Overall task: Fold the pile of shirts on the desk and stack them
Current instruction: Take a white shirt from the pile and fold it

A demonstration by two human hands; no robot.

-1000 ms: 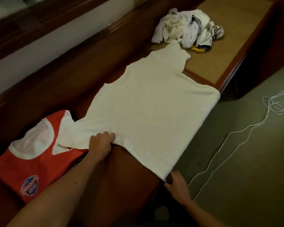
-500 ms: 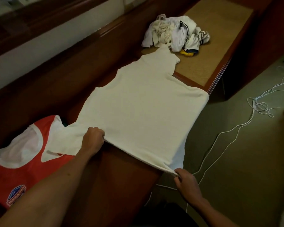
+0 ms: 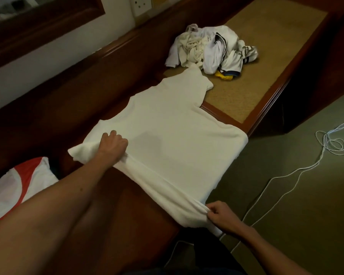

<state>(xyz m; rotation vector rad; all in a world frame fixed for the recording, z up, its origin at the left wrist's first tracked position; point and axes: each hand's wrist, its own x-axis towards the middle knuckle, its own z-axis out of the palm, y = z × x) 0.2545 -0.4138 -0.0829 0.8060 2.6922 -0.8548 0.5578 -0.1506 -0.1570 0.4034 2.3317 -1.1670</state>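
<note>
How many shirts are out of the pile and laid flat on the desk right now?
2. The white shirt is spread mid-desk, gripped by the left hand and right hand. The red-and-white shirt lies at the desk's left end. The pile hides its own count.

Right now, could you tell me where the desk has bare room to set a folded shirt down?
Free: the mat right of the pile, and the dark wood between the white shirt and the wall. Crowded: the red shirt at left, and the near edge where both hands grip the white shirt.
</note>
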